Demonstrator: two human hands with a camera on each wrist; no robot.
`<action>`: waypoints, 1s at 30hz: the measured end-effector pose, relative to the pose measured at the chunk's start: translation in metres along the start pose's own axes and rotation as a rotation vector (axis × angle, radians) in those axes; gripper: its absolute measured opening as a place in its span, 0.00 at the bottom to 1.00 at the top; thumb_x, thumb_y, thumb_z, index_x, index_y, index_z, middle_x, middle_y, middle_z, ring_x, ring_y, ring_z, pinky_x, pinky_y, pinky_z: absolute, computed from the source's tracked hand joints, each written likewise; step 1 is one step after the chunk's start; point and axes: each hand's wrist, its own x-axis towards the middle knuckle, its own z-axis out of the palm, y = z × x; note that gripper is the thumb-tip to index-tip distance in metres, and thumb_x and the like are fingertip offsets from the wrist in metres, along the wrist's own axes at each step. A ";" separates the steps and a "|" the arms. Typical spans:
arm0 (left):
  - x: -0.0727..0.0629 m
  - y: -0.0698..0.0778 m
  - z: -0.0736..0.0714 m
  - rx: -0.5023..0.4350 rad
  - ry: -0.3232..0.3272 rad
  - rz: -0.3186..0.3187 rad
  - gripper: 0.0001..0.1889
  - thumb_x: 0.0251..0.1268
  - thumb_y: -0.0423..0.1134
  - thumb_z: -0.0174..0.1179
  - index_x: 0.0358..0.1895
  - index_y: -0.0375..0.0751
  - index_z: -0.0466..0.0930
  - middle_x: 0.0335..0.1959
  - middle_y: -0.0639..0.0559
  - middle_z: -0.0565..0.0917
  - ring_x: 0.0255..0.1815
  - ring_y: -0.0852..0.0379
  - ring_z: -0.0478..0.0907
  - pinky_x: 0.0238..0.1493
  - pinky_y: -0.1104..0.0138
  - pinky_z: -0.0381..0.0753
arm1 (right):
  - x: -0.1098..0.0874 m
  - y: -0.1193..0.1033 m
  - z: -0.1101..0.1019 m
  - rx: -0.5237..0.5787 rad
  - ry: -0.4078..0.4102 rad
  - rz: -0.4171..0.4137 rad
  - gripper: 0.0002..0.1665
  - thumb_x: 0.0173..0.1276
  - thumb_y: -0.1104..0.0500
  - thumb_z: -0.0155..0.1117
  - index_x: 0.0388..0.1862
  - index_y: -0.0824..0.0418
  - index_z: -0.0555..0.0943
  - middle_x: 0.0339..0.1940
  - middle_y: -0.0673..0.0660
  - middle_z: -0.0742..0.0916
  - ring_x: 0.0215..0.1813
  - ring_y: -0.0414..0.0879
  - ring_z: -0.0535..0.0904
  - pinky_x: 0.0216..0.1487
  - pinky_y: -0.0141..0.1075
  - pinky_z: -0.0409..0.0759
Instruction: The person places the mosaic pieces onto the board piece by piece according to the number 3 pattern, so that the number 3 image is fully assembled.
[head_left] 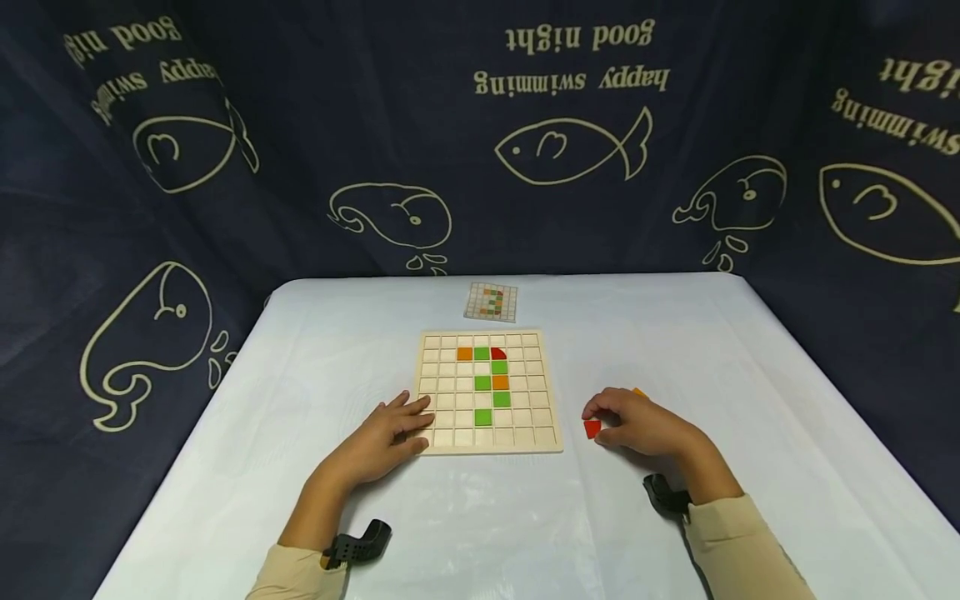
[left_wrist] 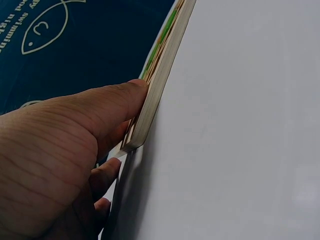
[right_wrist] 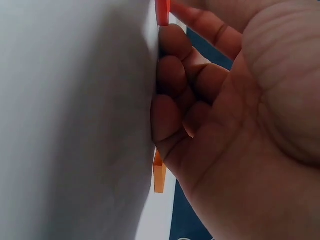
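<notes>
A wooden grid board [head_left: 525,433] lies on the table, with several green and orange square tiles and one red quarter-round tile [head_left: 498,354] in its cells. My left hand [head_left: 386,437] rests on its left side, fingers spread and fairly straight. In the left wrist view, the thumb [left_wrist: 132,92] touches the board's edge [left_wrist: 150,110]. To the right of the board, my right hand [head_left: 637,423] pinches a red tile [head_left: 592,428] between thumb and forefinger, low over the table. The other fingers [right_wrist: 167,115] curl in against the table. An orange piece [right_wrist: 159,177] lies beside that hand, partly hidden.
Behind the board lies a small card [head_left: 491,302] printed with a grid and coloured cells. A white cloth [head_left: 337,350] covers the table. A dark curtain [head_left: 465,225] with fish drawings hangs behind and at the sides. Each wrist wears a black device [head_left: 360,543].
</notes>
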 end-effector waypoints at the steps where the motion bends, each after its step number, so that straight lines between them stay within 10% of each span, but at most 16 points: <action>1: 0.000 0.000 0.000 -0.002 0.001 -0.001 0.23 0.69 0.40 0.63 0.65 0.36 0.77 0.73 0.45 0.67 0.78 0.37 0.49 0.72 0.36 0.43 | 0.000 0.000 0.000 -0.001 0.002 0.003 0.13 0.62 0.64 0.71 0.45 0.53 0.82 0.39 0.45 0.81 0.46 0.45 0.73 0.52 0.39 0.74; 30: 0.001 -0.002 0.001 0.008 0.006 0.010 0.24 0.69 0.40 0.63 0.65 0.37 0.77 0.73 0.45 0.67 0.78 0.37 0.49 0.71 0.34 0.43 | 0.006 -0.002 0.007 0.022 0.079 0.077 0.13 0.60 0.67 0.69 0.43 0.57 0.81 0.37 0.48 0.81 0.42 0.45 0.74 0.48 0.41 0.75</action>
